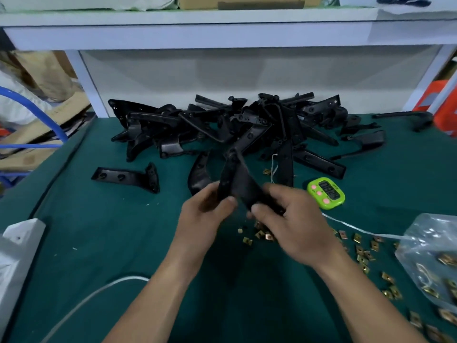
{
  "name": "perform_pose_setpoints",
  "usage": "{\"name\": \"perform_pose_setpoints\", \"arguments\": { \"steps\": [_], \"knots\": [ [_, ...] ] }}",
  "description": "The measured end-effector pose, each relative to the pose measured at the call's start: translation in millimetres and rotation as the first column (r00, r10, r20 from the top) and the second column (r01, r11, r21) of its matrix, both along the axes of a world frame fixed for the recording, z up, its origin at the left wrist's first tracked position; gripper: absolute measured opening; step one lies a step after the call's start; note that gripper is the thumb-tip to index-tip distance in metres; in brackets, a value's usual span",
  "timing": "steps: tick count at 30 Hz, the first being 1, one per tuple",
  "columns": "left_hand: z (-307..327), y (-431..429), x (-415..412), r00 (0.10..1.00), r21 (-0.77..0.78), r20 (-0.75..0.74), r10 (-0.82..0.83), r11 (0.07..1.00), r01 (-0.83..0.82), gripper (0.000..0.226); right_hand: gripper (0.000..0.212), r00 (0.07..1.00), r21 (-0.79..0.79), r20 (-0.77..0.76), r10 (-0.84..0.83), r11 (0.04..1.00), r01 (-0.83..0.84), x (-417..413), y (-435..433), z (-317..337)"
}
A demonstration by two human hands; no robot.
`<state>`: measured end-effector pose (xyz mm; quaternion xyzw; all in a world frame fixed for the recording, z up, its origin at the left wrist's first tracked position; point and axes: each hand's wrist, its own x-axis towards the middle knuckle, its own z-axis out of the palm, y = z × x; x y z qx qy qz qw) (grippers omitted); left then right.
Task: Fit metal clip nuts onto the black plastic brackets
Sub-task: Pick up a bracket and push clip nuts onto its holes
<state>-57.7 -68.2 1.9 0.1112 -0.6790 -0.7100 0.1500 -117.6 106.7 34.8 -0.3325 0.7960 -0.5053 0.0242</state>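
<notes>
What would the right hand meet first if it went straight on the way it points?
Likely the left hand, holding the same black bracket just ahead of it; depth unclear.

The held bracket (237, 186) is blurred, the timer (326, 193) digits unreadable, and the bag (430, 243) runs off the right edge.

a green timer (326, 192) sits on the green table mat (103, 224) below a white shelf (188, 33).

Far side: bracket pile (235, 127) blocks — bare mat (99, 231) left passable; clip nuts (356, 237) scattered right.
</notes>
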Motion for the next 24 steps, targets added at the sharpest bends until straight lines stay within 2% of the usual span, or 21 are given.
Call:
{"name": "perform_pose_setpoints", "arguments": {
  "steps": [1, 2, 3, 5, 7, 10, 12, 14, 16, 18, 20, 24],
  "knots": [
    [-3.8, 1.7, 1.5, 0.996, -0.214, 0.051, 0.076, 0.975, -0.064, 0.025, 0.010, 0.997, 0.036, -0.035, -0.066, 0.997, 0.067, -2.6, 6.8, -0.6],
    [-6.8, 3.2, 3.8, 0.988, -0.405, 0.084, 0.128, 0.911, -0.084, 0.032, 0.015, 0.987, 0.076, -0.075, -0.144, 0.986, 0.149, -4.9, 13.6, -2.8],
    [-7.9, 6.1, 5.9, 0.986, -0.534, 0.110, 0.126, 0.844, -0.048, 0.033, 0.019, 0.968, 0.124, -0.122, -0.219, 0.964, 0.234, -6.0, 19.5, -5.6],
    [-11.6, 11.6, 7.9, 0.984, -0.679, 0.177, 0.033, 0.727, 0.098, 0.027, 0.025, 0.921, 0.235, -0.237, -0.309, 0.902, 0.363, -3.7, 26.7, -11.8],
    [-14.0, 12.6, 5.8, 0.976, -0.734, 0.219, -0.011, 0.657, 0.172, 0.025, 0.034, 0.893, 0.339, -0.324, -0.313, 0.843, 0.418, -2.1, 26.3, -18.7],
    [-13.8, 10.0, 1.5, 0.979, -0.719, 0.203, -0.021, 0.676, 0.164, 0.014, 0.031, 0.859, 0.465, -0.430, -0.278, 0.748, 0.474, -4.9, 19.1, -24.9],
    [-17.0, 9.4, 0.9, 0.984, -0.762, 0.178, -0.027, 0.629, 0.155, 0.009, 0.028, 0.849, 0.530, -0.463, -0.256, 0.688, 0.497, -5.3, 13.7, -28.3],
    [-19.2, 12.1, 2.5, 0.993, -0.828, 0.121, 0.003, 0.552, 0.100, 0.003, 0.026, 0.837, 0.543, -0.491, -0.242, 0.666, 0.511, -4.4, 10.0, -31.0],
    [-19.9, 15.3, 3.4, 0.997, -0.857, 0.044, 0.066, 0.515, 0.004, 0.004, 0.027, 0.836, 0.549, -0.499, -0.228, 0.664, 0.508, -4.3, 9.0, -30.6],
    [-18.9, 15.9, 3.2, 0.986, -0.827, 0.009, 0.169, 0.556, -0.088, 0.010, 0.033, 0.848, 0.566, -0.486, -0.214, 0.662, 0.491, -5.3, 9.2, -29.8],
    [-17.9, 14.6, 2.2, 0.966, -0.768, 0.042, 0.254, 0.627, -0.131, 0.014, 0.037, 0.846, 0.569, -0.494, -0.203, 0.660, 0.490, -6.3, 9.0, -30.1],
    [-16.7, 13.2, -1.0, 0.968, -0.583, 0.088, 0.236, 0.800, -0.142, 0.020, 0.027, 0.848, 0.524, -0.488, -0.207, 0.707, 0.475, -6.9, 7.6, -30.2]
  ]
}}
